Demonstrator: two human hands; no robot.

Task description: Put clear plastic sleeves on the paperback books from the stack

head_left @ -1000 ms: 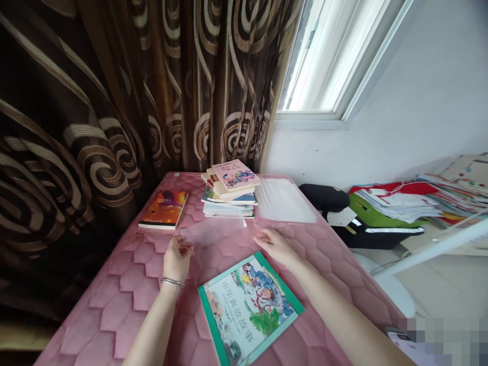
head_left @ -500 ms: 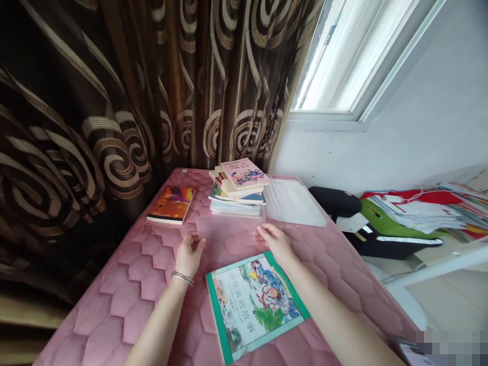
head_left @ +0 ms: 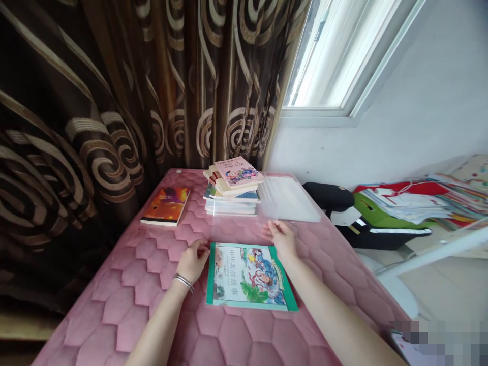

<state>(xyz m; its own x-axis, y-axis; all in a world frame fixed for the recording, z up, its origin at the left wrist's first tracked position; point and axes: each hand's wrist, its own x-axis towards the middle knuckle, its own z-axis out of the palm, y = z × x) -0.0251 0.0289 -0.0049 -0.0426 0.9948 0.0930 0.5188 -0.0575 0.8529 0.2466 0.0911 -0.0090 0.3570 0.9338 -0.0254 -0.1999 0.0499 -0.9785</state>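
A clear plastic book cover [head_left: 238, 231], hard to see against the pink bed, is stretched between my hands. My left hand [head_left: 193, 260], with bracelets at the wrist, pinches its left side near the corner of a green-bordered picture book [head_left: 253, 277]. At the right side of the film, my right hand [head_left: 281, 239] grips with bent fingers, beside the book's upper right corner. The book lies flat, front cover up, its title running sideways. How far the film overlaps the book is hard to make out.
Several stacked books [head_left: 237, 178] stand farther back, a pink one on top. An orange book [head_left: 165, 206] lies at the left. Beside the stack rest translucent plastic sheets [head_left: 295, 198]. Right of the quilted bed [head_left: 125, 305] are a black chair [head_left: 330, 197] and paper piles [head_left: 396, 203].
The green-bordered book has turned to lie squarer before me and sits farther up the bed. My hands have moved slightly apart with the clear film, which now reaches in front of the book stack.
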